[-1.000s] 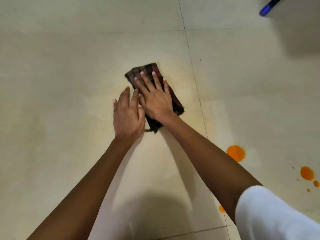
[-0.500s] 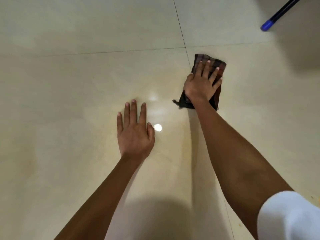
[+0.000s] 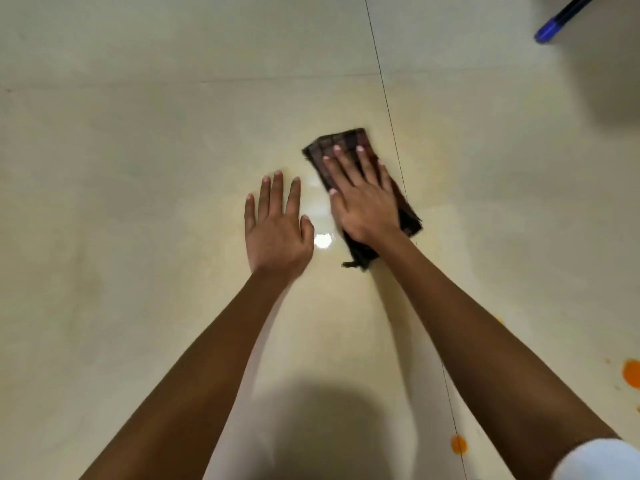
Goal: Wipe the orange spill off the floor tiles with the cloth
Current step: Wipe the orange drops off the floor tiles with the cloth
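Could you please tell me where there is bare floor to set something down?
Free: the wide cream tile left of the left hand, and the far tiles beyond the dark checked cloth under the right hand. Crowded: between the hands, and lower right by the orange spill drops.

Glossy cream floor tiles (image 3: pixel 138 209) show thin grout lines (image 3: pixel 381 81).

Middle of the cloth (image 3: pixel 341 142) beneath the right hand (image 3: pixel 365 199); orange spot (image 3: pixel 632 374) half off the right edge.
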